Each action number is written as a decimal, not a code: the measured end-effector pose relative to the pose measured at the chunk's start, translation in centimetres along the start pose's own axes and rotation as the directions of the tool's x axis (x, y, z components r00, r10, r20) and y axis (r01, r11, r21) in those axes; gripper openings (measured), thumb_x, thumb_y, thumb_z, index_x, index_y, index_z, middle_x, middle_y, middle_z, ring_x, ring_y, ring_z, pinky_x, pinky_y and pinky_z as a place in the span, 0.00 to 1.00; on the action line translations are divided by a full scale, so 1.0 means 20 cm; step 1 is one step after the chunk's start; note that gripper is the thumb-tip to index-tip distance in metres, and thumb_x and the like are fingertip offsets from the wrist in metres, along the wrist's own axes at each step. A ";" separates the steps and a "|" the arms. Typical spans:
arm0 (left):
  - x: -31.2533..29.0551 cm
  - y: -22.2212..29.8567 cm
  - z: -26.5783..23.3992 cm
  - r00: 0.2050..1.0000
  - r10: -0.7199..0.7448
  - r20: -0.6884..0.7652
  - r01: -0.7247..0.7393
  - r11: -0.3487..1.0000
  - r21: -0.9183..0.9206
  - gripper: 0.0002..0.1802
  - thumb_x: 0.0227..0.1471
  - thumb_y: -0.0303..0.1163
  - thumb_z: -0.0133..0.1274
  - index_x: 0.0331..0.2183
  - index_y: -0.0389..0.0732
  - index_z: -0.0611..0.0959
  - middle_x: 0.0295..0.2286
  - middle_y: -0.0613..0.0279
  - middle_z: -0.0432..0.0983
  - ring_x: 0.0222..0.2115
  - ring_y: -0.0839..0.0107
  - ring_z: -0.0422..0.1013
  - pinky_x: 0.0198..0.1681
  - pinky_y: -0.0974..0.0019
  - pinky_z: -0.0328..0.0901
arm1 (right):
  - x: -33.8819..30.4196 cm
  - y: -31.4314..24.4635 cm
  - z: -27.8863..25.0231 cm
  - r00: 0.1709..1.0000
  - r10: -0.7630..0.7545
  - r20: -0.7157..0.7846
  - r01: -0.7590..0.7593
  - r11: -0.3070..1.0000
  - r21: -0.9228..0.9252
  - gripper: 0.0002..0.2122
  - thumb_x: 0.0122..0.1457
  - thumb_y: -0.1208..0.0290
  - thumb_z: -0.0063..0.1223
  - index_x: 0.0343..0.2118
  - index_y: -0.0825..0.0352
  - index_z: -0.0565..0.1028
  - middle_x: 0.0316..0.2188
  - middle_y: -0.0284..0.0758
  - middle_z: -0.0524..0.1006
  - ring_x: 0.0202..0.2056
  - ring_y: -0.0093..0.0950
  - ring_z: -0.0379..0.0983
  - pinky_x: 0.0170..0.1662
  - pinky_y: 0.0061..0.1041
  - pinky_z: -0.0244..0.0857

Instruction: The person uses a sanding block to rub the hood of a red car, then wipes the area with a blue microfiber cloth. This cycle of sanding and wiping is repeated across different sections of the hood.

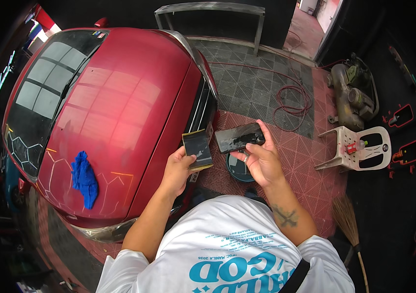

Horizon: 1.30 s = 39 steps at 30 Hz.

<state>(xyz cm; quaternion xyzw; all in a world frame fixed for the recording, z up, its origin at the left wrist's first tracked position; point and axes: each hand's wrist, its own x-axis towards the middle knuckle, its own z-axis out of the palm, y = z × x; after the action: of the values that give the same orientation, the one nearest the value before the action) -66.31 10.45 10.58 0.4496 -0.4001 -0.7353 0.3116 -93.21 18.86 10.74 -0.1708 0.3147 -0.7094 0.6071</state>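
My left hand [177, 170] pinches a dark grey sheet of sandpaper [197, 146] with yellowish edges, thumb on its face. Beside it, my right hand [265, 163] grips a dark, flat rectangular sanding block [237, 138], fingers behind and thumb at its lower edge. The block's face looks wet, lighter grey on the left and black on the right. Sheet and block are close but apart, in front of my body. Just left of them is the nose of a red car [120, 97]. A blue cloth [85, 179] lies crumpled on its hood, next to pale and orange reflected lines.
A round bucket [238, 171] stands below my right hand, partly hidden. To the right are a white plastic chair [332, 150] with a bottle on it, an air compressor [352, 93] and a broom [348, 219]. A red hose [293, 100] coils on the tiled floor; a metal bench [210, 6] stands behind.
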 end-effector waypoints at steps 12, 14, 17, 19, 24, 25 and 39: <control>-0.01 -0.04 0.03 1.000 -0.016 0.018 0.016 1.000 -0.019 0.20 0.77 0.17 0.46 0.64 0.33 0.82 0.55 0.52 0.88 0.54 0.61 0.88 0.63 0.50 0.84 | 0.00 0.04 -0.07 0.939 0.343 0.033 -0.328 0.861 0.387 0.41 0.77 0.29 0.57 0.63 0.74 0.76 0.56 0.45 0.83 0.57 0.36 0.85 0.58 0.38 0.83; -0.01 -0.05 0.02 1.000 -0.019 0.018 0.019 1.000 -0.023 0.20 0.77 0.18 0.47 0.64 0.34 0.83 0.55 0.52 0.88 0.53 0.62 0.87 0.63 0.52 0.83 | -0.02 0.06 -0.05 0.921 0.388 0.036 -0.364 0.821 0.440 0.45 0.74 0.24 0.56 0.62 0.75 0.76 0.55 0.45 0.83 0.54 0.36 0.84 0.57 0.38 0.81; 0.00 -0.06 0.01 1.000 -0.019 0.017 0.019 0.999 -0.030 0.20 0.77 0.18 0.48 0.63 0.34 0.83 0.55 0.53 0.88 0.53 0.64 0.87 0.62 0.54 0.82 | -0.05 0.07 -0.03 0.917 0.394 0.060 -0.373 0.797 0.475 0.46 0.74 0.22 0.53 0.60 0.75 0.77 0.54 0.45 0.83 0.49 0.36 0.81 0.54 0.38 0.78; 0.00 -0.06 0.01 1.000 -0.018 0.016 0.019 1.000 -0.022 0.20 0.77 0.18 0.46 0.64 0.33 0.82 0.56 0.51 0.87 0.55 0.60 0.88 0.64 0.49 0.84 | -0.06 0.07 -0.01 0.922 0.375 0.094 -0.372 0.791 0.486 0.44 0.75 0.23 0.53 0.60 0.73 0.78 0.52 0.45 0.83 0.46 0.35 0.79 0.51 0.37 0.76; 0.00 -0.06 0.01 1.000 -0.009 0.014 0.010 1.000 -0.016 0.20 0.77 0.18 0.46 0.64 0.33 0.82 0.56 0.51 0.87 0.55 0.60 0.87 0.64 0.49 0.84 | -0.07 0.05 0.02 0.959 0.183 0.218 -0.274 0.803 0.530 0.37 0.77 0.28 0.54 0.63 0.65 0.80 0.47 0.43 0.85 0.43 0.34 0.78 0.47 0.34 0.74; 0.00 -0.05 0.02 1.000 -0.003 0.020 0.003 1.000 -0.021 0.21 0.78 0.18 0.46 0.64 0.33 0.82 0.56 0.51 0.87 0.56 0.60 0.87 0.64 0.48 0.84 | -0.07 0.04 0.03 0.964 0.156 0.215 -0.249 0.814 0.525 0.36 0.78 0.29 0.54 0.64 0.63 0.81 0.46 0.43 0.85 0.43 0.33 0.78 0.47 0.34 0.73; -0.03 -0.04 0.02 0.999 0.021 0.036 -0.021 1.000 0.009 0.21 0.77 0.20 0.47 0.66 0.33 0.81 0.57 0.51 0.87 0.56 0.60 0.87 0.64 0.48 0.83 | -0.10 -0.02 0.04 0.936 0.228 0.267 -0.337 0.795 0.504 0.40 0.82 0.27 0.39 0.59 0.68 0.82 0.44 0.43 0.85 0.39 0.34 0.79 0.48 0.37 0.73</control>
<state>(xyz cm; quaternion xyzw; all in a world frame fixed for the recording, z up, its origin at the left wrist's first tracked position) -66.54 11.46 10.30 0.4336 -0.4138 -0.7380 0.3100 -92.52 20.70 11.85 -0.0107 0.0630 -0.6501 0.7571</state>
